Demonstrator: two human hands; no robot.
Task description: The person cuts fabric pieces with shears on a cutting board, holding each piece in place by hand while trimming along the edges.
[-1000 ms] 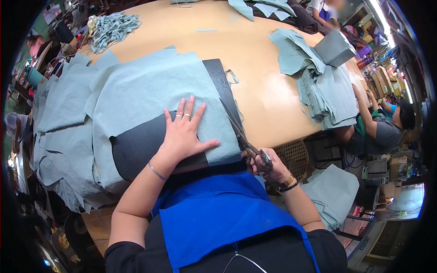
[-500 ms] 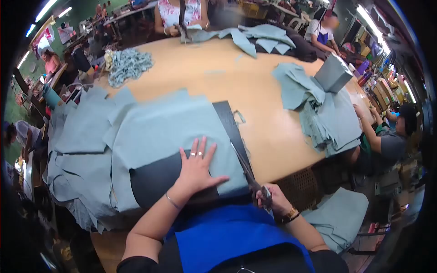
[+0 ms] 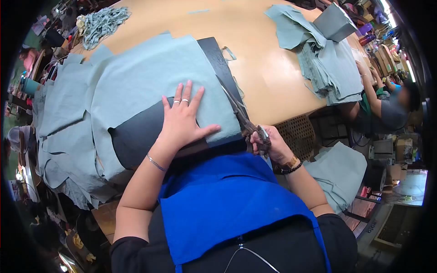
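- One desk (image 3: 259, 68), its far edge cut off by our view.
- One large pale sheet (image 3: 145, 73) before us, over dark board (image 3: 141, 132) that shows in two patches; we can't tell if they join.
- One stack of pale pieces (image 3: 339, 77) at right, too tight to count.
- One heap of strips (image 3: 104, 26), tangled beyond counting.
- Two hands: our left (image 3: 182, 120) spread flat on the sheet, our right (image 3: 275, 145) closed round the scissors' handles.
- One pair of scissors (image 3: 236, 106) along the sheet's right edge, handles partly hidden.
- Two rings, left hand.
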